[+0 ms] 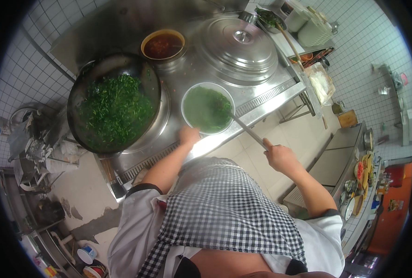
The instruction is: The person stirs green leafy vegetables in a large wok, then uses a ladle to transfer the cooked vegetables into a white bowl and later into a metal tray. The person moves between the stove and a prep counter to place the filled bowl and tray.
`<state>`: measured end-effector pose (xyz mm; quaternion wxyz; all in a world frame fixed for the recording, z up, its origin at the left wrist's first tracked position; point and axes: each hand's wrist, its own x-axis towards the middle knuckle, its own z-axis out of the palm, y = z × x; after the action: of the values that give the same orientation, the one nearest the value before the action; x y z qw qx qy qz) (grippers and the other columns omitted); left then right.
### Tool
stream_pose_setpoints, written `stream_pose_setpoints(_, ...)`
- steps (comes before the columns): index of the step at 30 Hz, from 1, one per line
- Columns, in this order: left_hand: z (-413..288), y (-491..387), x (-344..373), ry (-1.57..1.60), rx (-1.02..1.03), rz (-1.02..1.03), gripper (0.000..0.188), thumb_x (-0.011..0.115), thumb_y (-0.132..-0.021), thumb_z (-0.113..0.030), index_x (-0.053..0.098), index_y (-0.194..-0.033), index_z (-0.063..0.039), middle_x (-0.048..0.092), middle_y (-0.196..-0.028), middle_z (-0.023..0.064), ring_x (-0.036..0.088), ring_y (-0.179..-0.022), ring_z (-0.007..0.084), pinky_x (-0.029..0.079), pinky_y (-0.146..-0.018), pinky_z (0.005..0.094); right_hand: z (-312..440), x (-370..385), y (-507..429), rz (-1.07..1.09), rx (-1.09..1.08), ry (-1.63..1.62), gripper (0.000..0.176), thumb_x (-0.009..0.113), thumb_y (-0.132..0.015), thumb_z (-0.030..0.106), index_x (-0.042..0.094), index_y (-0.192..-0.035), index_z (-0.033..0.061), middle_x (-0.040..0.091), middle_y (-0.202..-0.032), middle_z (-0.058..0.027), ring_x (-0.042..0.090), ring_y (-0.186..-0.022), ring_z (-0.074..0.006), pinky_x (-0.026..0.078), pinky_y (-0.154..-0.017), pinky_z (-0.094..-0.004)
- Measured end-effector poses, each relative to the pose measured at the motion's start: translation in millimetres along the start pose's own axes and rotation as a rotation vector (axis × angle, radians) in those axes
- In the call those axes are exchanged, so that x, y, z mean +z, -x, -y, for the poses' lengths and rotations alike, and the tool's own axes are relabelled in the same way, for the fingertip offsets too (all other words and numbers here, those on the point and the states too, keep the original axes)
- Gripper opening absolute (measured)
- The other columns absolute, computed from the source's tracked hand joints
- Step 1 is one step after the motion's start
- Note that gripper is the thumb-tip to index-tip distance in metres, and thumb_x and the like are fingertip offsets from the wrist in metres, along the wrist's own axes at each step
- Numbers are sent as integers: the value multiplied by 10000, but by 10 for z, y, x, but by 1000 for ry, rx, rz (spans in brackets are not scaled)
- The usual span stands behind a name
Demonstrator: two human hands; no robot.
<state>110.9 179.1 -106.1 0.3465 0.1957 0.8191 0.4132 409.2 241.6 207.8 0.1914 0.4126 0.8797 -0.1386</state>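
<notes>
My right hand (280,157) is closed around the long metal handle of a utensil (249,128), perhaps a ladle. Its far end dips among the leafy greens at the right side of a white-rimmed round container (182,110) of greenish liquid. My left hand (190,135) is at the container's lower left rim; whether its fingers grip the rim cannot be told. To the left, a large dark wok (74,120) holds a heap of chopped leafy greens (117,107). Steam or haze hangs over the container.
Behind the wok stands a yellow-rimmed pot (144,52) of red-brown sauce. A big domed metal lid (223,45) sits on the steel stove (178,78) at right. Farther right are a bowl of greens (270,19) and a long wooden stick (289,41). A wooden-handled brush (113,180) is at the stove's left corner.
</notes>
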Motion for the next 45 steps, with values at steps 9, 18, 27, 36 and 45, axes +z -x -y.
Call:
stream_pose_setpoints(9,-258,71,-102,-54,-3,51,292,559,-875,-157,641,-846,122,670,-721,191,673,-563,280,516,-466,365,-54,52,-206,-46,-2,43,471,518,-955,236,452,-1385,52,686,-836,-233,670,-784,-419,527,-721,-526)
stream_pose_setpoints(18,-389,-20,-177,119,-147,174,252,542,-858,-111,630,-897,122,668,-689,191,684,-575,270,524,-463,356,-65,-25,-202,-74,-45,49,507,527,-954,249,427,-1408,47,686,-847,-232,663,-775,-423,531,-716,-512)
stream_pose_setpoints(27,297,-102,355,-7,131,301,288,546,-896,-183,608,-916,97,667,-724,201,661,-527,247,529,-419,376,-79,8,-228,4,-31,-17,469,551,-943,244,468,-1366,57,676,-857,-260,656,-799,-446,522,-731,-538)
stream_pose_setpoints(36,-597,29,-396,249,-169,96,283,544,-858,-80,649,-1032,117,695,-885,264,722,-724,351,575,-610,399,-103,188,-571,-163,-142,-208,475,570,-921,185,470,-1365,47,671,-904,-269,643,-867,-452,511,-764,-523)
stream_pose_setpoints(45,-190,24,69,299,-193,184,307,462,-935,-93,540,-1101,154,671,-843,264,703,-641,308,557,-463,345,-57,73,-22,48,25,-167,467,549,-940,220,465,-1371,61,656,-874,-297,641,-850,-462,509,-759,-531)
